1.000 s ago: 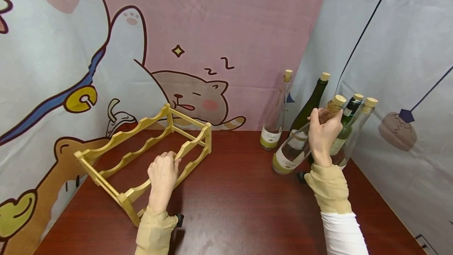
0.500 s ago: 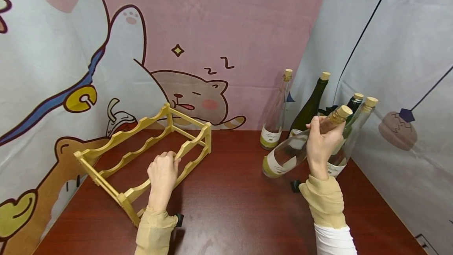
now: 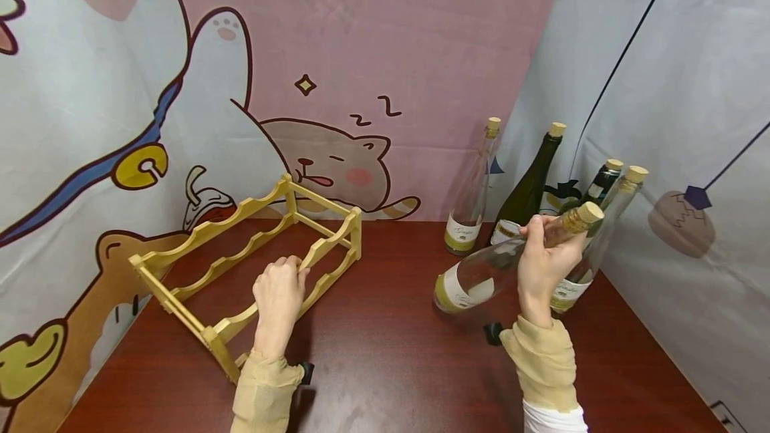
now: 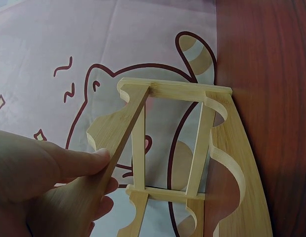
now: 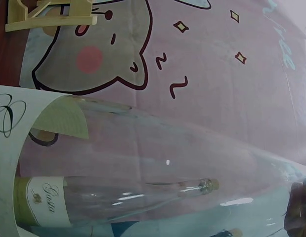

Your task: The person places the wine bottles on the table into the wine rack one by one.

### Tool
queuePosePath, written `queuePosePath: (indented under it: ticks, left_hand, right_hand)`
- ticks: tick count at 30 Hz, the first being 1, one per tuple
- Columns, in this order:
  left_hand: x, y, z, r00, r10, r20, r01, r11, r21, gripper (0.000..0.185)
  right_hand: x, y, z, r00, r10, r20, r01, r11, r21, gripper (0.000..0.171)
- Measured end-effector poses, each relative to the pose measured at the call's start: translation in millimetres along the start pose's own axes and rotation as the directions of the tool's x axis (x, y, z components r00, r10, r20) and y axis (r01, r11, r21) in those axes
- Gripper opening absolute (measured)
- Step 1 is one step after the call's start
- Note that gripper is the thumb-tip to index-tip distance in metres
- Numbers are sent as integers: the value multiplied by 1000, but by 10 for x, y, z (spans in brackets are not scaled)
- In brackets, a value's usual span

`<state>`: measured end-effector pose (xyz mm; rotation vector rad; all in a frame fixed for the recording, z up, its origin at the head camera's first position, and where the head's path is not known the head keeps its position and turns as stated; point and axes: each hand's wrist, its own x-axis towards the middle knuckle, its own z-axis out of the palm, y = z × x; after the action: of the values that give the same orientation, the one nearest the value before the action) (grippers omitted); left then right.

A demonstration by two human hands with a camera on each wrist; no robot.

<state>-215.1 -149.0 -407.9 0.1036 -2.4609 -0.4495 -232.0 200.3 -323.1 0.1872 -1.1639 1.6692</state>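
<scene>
- Cartoon cat cloth backs a red-brown table (image 3: 391, 366)
- Left hand (image 3: 275, 299) grips the rack (image 3: 240, 272) rail at 9 o'clock
- Right hand (image 3: 541, 266) clasps a tilted clear bottle (image 3: 481, 276) by the neck at 3 o'clock, off the table, near four standing bottles (image 3: 529, 186)

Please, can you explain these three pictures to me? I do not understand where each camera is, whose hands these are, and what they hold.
A person works with two bare hands at a dark red table. One camera sits on the head and looks down; one sits on each wrist. The left hand grips a rail of a wooden bottle rack; the left wrist view shows that rack up close. The right hand holds a clear corked bottle by its neck, tilted above the table; the right wrist view looks through its glass. Four more bottles stand behind, by the cartoon curtain.
</scene>
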Motion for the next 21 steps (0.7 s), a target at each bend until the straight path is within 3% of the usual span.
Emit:
queuePosePath:
  ticks: [12, 21]
  left_hand:
    - [3, -3, 16, 1000, 4, -5, -4, 1000, 6, 19]
    - [20, 26, 47, 990, 65, -122, -66, 998, -6, 28]
  right_hand:
    - [-100, 29, -39, 998, -13, -58, 18, 997, 79, 28]
    - [-172, 63, -22, 993, 21, -120, -1, 987, 162, 36]
